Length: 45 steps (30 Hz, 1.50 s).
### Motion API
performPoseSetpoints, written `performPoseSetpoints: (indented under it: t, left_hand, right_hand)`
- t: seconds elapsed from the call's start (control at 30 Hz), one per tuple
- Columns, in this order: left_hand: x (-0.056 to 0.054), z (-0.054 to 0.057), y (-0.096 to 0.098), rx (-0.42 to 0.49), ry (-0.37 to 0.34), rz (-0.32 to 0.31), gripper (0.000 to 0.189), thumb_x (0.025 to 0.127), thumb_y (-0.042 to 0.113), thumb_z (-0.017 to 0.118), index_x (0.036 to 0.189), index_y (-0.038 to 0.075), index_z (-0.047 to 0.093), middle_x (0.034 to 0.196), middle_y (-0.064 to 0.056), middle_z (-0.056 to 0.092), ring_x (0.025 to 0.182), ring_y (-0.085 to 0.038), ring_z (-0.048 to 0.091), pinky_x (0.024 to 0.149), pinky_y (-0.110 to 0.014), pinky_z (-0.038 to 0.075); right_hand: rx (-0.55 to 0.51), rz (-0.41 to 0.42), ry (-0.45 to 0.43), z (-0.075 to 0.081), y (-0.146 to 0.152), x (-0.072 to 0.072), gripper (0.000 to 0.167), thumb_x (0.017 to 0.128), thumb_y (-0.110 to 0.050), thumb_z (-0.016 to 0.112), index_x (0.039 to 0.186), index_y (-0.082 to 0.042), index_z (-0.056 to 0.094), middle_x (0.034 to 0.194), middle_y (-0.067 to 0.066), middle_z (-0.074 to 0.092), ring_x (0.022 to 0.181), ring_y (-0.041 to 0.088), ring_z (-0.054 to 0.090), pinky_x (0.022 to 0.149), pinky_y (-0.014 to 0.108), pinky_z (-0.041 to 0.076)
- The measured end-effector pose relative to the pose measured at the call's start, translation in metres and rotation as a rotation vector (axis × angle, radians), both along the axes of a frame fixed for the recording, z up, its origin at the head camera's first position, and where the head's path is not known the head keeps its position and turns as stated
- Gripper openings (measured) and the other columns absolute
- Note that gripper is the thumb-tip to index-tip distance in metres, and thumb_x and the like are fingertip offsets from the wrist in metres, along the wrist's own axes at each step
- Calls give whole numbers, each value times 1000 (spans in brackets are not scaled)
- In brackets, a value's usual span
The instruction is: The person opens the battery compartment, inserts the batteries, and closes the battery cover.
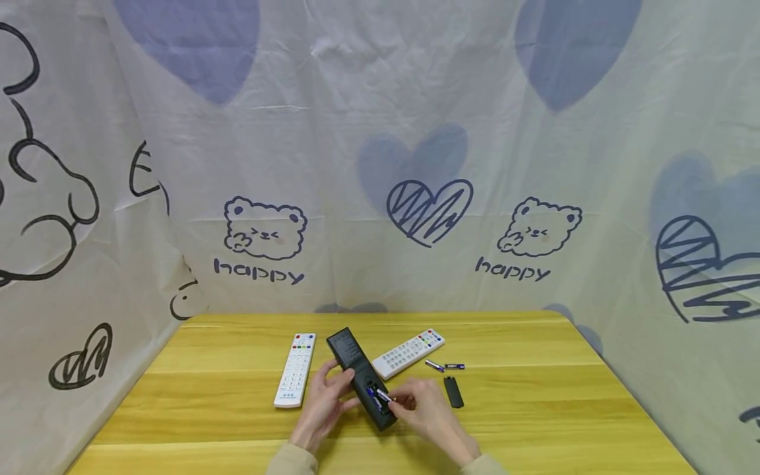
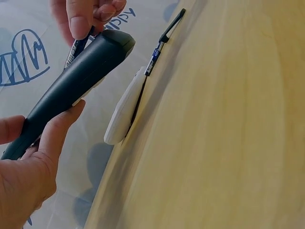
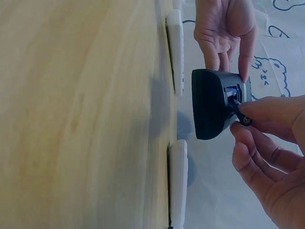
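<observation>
My left hand (image 1: 322, 404) grips a black remote control (image 1: 351, 355) by its sides, back face up and held above the table. Its battery compartment is uncovered at the near end, and a blue battery (image 3: 230, 91) shows inside. Between thumb and fingers, my right hand (image 1: 429, 408) pinches another battery (image 1: 384, 396), tilted, with one end at the compartment. The left wrist view shows this battery (image 2: 75, 51) partly behind the remote. A small black battery cover (image 1: 454, 392) lies on the table to the right of my right hand.
A white remote (image 1: 295, 371) lies left of my left hand. Another white remote (image 1: 410, 353) lies beyond the black one. Two loose batteries, one angled (image 1: 435, 365) and one level (image 1: 454, 366), rest on the wooden table (image 1: 534, 409). A printed cloth (image 1: 356, 284) hangs behind.
</observation>
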<state>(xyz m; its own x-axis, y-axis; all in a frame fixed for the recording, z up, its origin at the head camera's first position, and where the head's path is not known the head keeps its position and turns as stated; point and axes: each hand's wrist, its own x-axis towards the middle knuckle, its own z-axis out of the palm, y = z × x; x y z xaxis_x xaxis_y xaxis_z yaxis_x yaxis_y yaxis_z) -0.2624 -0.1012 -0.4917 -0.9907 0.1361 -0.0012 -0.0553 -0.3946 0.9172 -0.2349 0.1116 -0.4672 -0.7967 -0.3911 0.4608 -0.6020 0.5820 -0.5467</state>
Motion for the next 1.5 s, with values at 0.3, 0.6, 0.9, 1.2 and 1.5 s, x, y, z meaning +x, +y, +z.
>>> performPoseSetpoints:
  t: [0.3,0.6,0.9,1.2,1.5]
  left_hand:
    - [-1,-2,3,-9,-2,-5,56,102,7,54,148,-4,24,115,-15,73,89,-15,73,76,-30,66]
    - [-1,-1,3,-19,6,-8,56,102,8,53,147,-4,23,119,-19,71,91,-17,74,77,-32,66]
    - [-1,-1,1,-10,12,-30,57,102,7,53,148,-5,21,115,-16,73,89,-16,75,76,-32,66]
    - [1,-1,0,-4,24,-55,58,102,7,53,147,-7,18,113,-16,74,87,-16,75,76,-32,66]
    - [0,0,0,-13,19,-68,59,102,7,53,148,-6,19,114,-15,73,88,-16,75,76,-32,66]
  right_hand:
    - [79,-49,60,0,-5,2,4,83,-7,79,87,-6,79,72,-1,67,63,-6,47,55,9,40]
    - [60,-67,58,-2,-6,1,7,83,-15,81,84,-10,77,71,-6,64,63,-8,41,56,10,35]
    - [-11,-47,10,-3,-6,-2,14,77,-13,85,84,-9,74,72,-4,64,62,-8,42,53,10,41]
    - [-62,-7,-75,-1,-5,-4,15,78,-11,85,83,-8,71,72,-1,65,61,-8,45,52,12,43]
    - [-83,1,-172,-3,-2,-8,16,79,-9,83,85,-8,68,70,-4,59,59,-5,44,50,13,41]
